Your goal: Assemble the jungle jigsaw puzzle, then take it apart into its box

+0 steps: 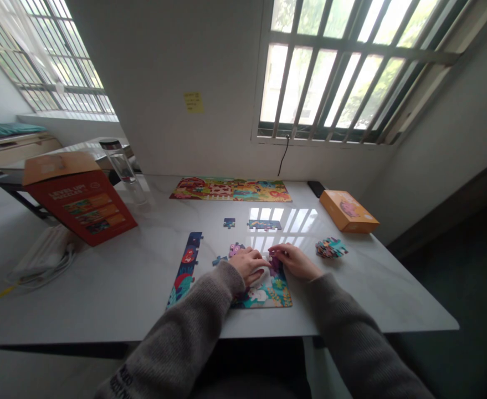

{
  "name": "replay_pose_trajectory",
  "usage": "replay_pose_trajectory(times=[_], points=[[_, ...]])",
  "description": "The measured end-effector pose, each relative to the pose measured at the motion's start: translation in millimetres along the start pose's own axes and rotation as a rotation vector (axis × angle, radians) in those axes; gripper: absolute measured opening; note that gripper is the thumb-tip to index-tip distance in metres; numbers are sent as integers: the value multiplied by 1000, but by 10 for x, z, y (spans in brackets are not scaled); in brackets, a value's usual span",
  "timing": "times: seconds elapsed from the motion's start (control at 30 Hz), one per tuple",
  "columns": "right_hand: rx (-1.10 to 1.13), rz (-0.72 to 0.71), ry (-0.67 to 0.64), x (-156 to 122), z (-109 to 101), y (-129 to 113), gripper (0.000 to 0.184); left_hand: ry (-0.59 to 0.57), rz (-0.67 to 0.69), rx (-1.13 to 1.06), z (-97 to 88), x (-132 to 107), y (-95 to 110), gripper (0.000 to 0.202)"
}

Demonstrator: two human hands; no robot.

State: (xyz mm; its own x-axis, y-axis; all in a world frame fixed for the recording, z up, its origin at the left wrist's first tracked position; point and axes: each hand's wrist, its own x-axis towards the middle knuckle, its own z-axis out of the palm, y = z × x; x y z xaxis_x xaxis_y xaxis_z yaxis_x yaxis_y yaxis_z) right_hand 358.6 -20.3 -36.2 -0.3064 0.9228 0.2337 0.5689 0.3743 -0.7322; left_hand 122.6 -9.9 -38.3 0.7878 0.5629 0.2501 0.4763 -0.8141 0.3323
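Observation:
In the head view, a partly assembled jigsaw puzzle [285,296] lies on the table near its front edge. Its left strip [188,255] of dark blue and red pieces stands up the side. My left hand [249,265] rests over the puzzle's middle, fingers apart, hiding some of it. At the puzzle's right side my right hand [297,261] has its fingertips closed on a dark purple puzzle piece [275,265]. A pink piece [236,250] and a blue piece [219,260] lie just beyond my left hand.
Farther back lie a single piece [229,223] and a joined strip [265,224]. A finished farm puzzle [210,189] lies by the wall. On the right are a heap of pieces [330,247], an orange box [348,211] and a phone [316,189]. A red box [81,202] and glass bottle [121,163] stand left.

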Motion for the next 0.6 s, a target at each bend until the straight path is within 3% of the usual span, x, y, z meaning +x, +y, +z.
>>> replay_pose_trajectory(times=[0.17, 0.37, 0.6], points=[[-183, -44, -17, 13, 13, 25, 26, -92, 1, 53, -33, -39, 91, 36], [-331, -43, 0, -8, 63, 16, 23, -111, -12, 69, -32, -56, 130, 33], [-351, -68, 33, -109, 59, -24, 26, -126, 20, 79, -32, -66, 157, 32]])
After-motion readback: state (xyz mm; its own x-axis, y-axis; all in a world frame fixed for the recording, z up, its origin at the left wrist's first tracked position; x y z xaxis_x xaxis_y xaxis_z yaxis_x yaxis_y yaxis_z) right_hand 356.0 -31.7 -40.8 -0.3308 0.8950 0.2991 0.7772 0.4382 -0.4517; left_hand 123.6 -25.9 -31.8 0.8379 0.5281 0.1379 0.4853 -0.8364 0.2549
